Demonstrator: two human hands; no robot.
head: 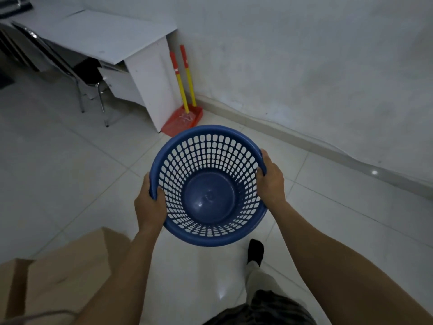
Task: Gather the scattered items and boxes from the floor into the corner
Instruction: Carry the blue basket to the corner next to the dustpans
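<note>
Both hands gripping the basket (209, 184) rim: left hand (150, 202) and right hand (269, 179) on opposite sides, basket empty, in the air over the floor (70, 172). Keeping it level, I'd be heading for the dustpan (184, 121) and setting it down gently, clear of the box (61, 266).

You get dim, bluish-grey view, low contrast. Soft glare patch on floor tiles (221, 295) at lower centre; small bright speck near wall base (328, 148) at right. Faint glints inside blue basket (208, 198). Cardboard box (58, 273) at lower left soft, blurred. Wall base bows from wide-angle distortion. Shadows weak, diffuse.
</note>
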